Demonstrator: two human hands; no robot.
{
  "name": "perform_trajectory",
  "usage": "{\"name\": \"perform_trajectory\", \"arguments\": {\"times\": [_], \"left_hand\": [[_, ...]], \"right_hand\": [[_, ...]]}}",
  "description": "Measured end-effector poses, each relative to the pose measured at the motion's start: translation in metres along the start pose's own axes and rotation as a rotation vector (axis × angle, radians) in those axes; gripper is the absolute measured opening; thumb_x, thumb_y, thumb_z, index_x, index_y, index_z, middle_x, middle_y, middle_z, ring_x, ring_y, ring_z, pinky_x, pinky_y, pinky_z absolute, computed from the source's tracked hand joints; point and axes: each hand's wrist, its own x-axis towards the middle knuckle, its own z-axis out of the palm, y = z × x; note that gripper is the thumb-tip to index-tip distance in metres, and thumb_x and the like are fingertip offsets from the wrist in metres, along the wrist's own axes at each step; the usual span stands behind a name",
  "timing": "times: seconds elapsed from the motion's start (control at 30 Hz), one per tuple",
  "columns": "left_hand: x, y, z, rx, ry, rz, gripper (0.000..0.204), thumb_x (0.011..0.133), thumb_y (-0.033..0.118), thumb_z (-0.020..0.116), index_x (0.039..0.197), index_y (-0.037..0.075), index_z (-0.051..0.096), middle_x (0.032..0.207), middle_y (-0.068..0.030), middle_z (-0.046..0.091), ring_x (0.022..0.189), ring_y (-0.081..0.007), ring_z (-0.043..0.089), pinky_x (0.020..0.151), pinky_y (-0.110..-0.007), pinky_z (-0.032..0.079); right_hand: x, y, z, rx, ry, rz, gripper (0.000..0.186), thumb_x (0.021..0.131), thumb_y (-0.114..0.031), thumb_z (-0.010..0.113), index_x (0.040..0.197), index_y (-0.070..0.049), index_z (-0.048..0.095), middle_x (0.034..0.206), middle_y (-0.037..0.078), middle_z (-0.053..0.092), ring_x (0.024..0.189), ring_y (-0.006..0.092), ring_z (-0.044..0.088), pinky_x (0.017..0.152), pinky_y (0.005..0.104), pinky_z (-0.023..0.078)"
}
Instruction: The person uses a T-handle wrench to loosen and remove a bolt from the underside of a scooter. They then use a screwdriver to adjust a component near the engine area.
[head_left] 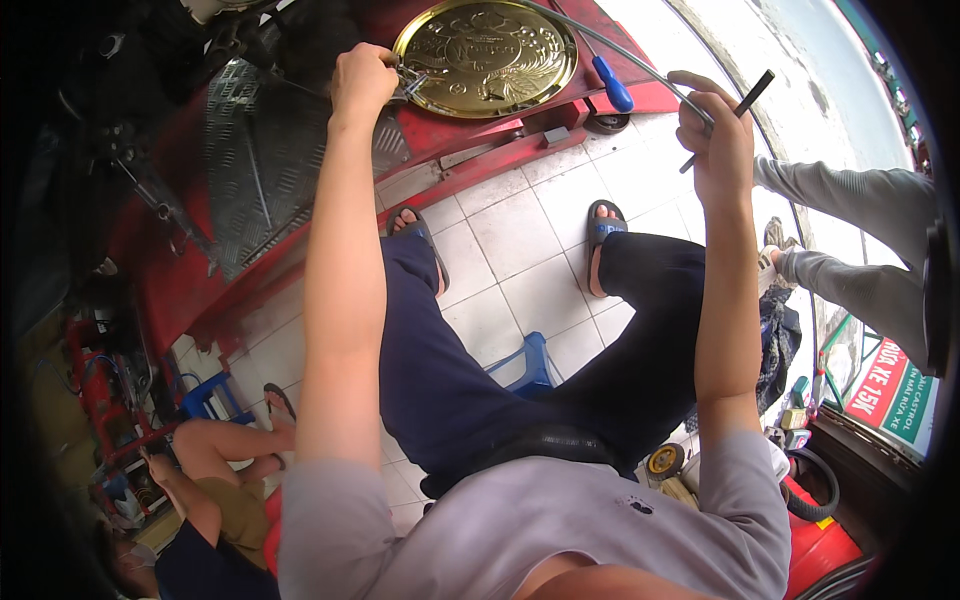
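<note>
My right hand [716, 140] is closed around the black crossbar of a T-handle wrench [628, 50]. Its long thin metal shaft slants up and left, past the top edge of the picture. My left hand [364, 84] has its fingers closed at the left rim of a gold oval tray [488, 60] with embossed patterns. Some small shiny metal parts [411, 84] lie by those fingertips on the tray; what the fingers pinch is hidden. A screwdriver [613, 86] with a blue handle rests just right of the tray.
The tray lies on a red metal platform [455, 178] with a tread plate [235, 160] and dark machine parts at left. Below me is a blue stool [535, 365]. One person [190, 500] sits lower left; another in grey trousers [850, 190] is at right.
</note>
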Motion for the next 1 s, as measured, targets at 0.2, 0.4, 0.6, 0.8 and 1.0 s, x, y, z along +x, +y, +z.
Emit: {"name": "perform_trajectory", "arguments": {"times": [0.2,0.4,0.6,0.8,1.0], "left_hand": [[0.000,0.020,0.009,0.089,-0.230,-0.063,0.023,0.071,0.019,0.077,0.092,0.012,0.075,0.093,-0.0146,0.071,0.090,-0.0298,0.068,0.084,-0.039,0.053],[-0.001,0.025,0.013,0.094,-0.222,-0.033,0.024,0.067,0.007,0.069,0.090,0.013,0.075,0.094,-0.0155,0.070,0.092,-0.0305,0.067,0.085,-0.039,0.053],[-0.004,0.022,0.012,-0.025,-0.102,0.070,0.014,0.072,0.005,0.067,0.085,0.006,0.072,0.086,-0.0175,0.069,0.086,-0.0312,0.068,0.079,-0.039,0.053],[-0.003,0.023,-0.007,-0.541,0.156,-0.070,0.013,0.084,0.007,0.066,0.094,-0.001,0.066,0.083,-0.0099,0.070,0.084,-0.0182,0.068,0.073,-0.029,0.052],[-0.005,0.033,-0.022,-1.697,0.018,-0.165,0.004,0.093,0.007,0.059,0.090,0.005,0.057,0.091,-0.0076,0.065,0.094,-0.0242,0.067,0.079,-0.035,0.057]], "right_hand": [[-0.001,0.001,-0.017,0.038,0.034,-0.005,0.027,0.087,-0.009,0.049,0.102,0.008,0.063,0.059,-0.006,0.037,0.047,0.0016,0.026,0.043,0.0205,0.016],[0.000,-0.003,-0.025,0.046,0.042,0.007,0.026,0.087,-0.011,0.051,0.101,0.007,0.064,0.058,-0.007,0.036,0.047,0.0010,0.025,0.043,0.0204,0.014],[-0.002,-0.008,-0.025,0.007,0.047,-0.007,0.025,0.086,-0.010,0.053,0.101,0.006,0.065,0.058,-0.008,0.036,0.047,0.0004,0.025,0.043,0.0200,0.013],[-0.008,-0.004,-0.016,-0.066,-0.053,-0.072,0.031,0.080,0.002,0.056,0.109,0.009,0.062,0.064,-0.006,0.045,0.049,0.0002,0.029,0.043,0.0198,0.018],[-0.016,0.003,0.008,0.096,-0.156,-0.006,0.030,0.081,0.004,0.055,0.110,0.010,0.061,0.067,-0.004,0.047,0.048,0.0005,0.029,0.043,0.0200,0.019]]}}
